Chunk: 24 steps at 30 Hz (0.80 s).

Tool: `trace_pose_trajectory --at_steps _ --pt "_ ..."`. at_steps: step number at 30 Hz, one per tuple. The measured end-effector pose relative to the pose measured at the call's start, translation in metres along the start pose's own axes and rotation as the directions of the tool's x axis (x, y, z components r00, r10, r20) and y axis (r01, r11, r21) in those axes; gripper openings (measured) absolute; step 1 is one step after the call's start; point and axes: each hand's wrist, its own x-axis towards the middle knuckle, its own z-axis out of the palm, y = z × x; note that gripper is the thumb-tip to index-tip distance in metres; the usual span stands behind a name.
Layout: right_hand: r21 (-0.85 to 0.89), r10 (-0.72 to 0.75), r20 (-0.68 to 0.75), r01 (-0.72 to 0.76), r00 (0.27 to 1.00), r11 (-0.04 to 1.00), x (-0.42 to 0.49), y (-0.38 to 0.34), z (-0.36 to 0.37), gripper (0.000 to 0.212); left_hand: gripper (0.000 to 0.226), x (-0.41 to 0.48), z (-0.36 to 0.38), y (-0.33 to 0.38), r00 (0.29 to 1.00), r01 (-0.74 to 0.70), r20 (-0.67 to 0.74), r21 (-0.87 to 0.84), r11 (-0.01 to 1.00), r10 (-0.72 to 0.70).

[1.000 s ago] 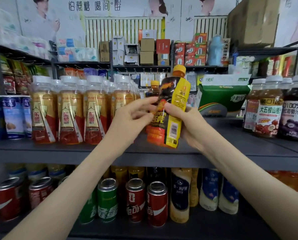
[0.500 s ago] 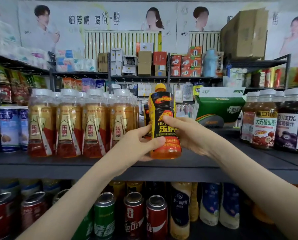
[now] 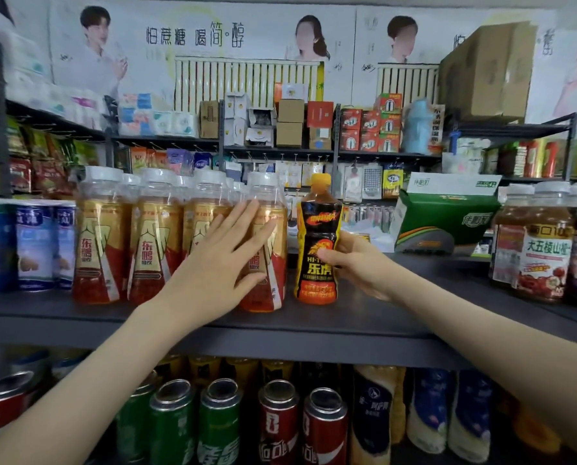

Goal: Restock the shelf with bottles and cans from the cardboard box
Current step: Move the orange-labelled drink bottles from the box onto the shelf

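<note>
Gripping the bottle (image 3: 318,243) upright with the right hand (image 3: 359,265), thumb across its front, fingers curled behind. Standing, seemingly base down, on the shelf (image 3: 364,318) near its front edge. Pressing the left hand (image 3: 221,263) flat, fingers straight, holding nothing, against the gold bottles (image 3: 152,236) farther left on the shelf.

We record bright, even, diffuse light with soft, faint shadows; the lower tier under the shelf (image 3: 314,337) reads noticeably dimmer. We observe wide-angle bowing toward the edges, and the cans (image 3: 2,407) at lower left smear into blur.
</note>
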Motion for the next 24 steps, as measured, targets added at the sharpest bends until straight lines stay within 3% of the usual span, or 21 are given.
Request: trace_pose_trajectory --at_steps 9,12,15,17,21,24 --pt "-0.257 0.008 -0.065 -0.025 0.998 0.966 0.013 0.002 0.0 0.046 0.08 -0.001 0.007 -0.006 0.999 -0.049 0.008 0.055 0.997 0.049" --pt "-0.489 -0.225 -0.146 0.128 0.963 0.863 0.007 0.008 0.01 0.08 0.079 -0.002 0.01 -0.007 0.999 -0.029 -0.03 0.129 0.991 0.033" --pt "-0.734 -0.388 -0.114 0.187 0.914 0.653 -0.004 0.01 0.024 0.11 0.077 -0.004 0.013 -0.003 0.999 0.024 -0.046 0.152 0.988 -0.018" --pt "-0.783 -0.373 -0.12 0.143 0.92 0.605 -0.008 0.009 0.029 0.109 0.076 -0.003 0.014 -0.003 0.999 0.029 -0.041 0.156 0.987 -0.023" --pt "-0.79 -0.314 -0.154 0.074 0.937 0.609 -0.014 0.002 0.04 0.108 0.075 -0.005 0.012 0.0 0.999 0.037 -0.028 0.149 0.988 -0.033" --pt "-0.841 -0.27 -0.181 -0.006 0.946 0.541 -0.026 -0.004 0.047 0.1 0.063 -0.013 0.006 0.012 0.989 0.13 -0.083 0.118 0.984 -0.121"
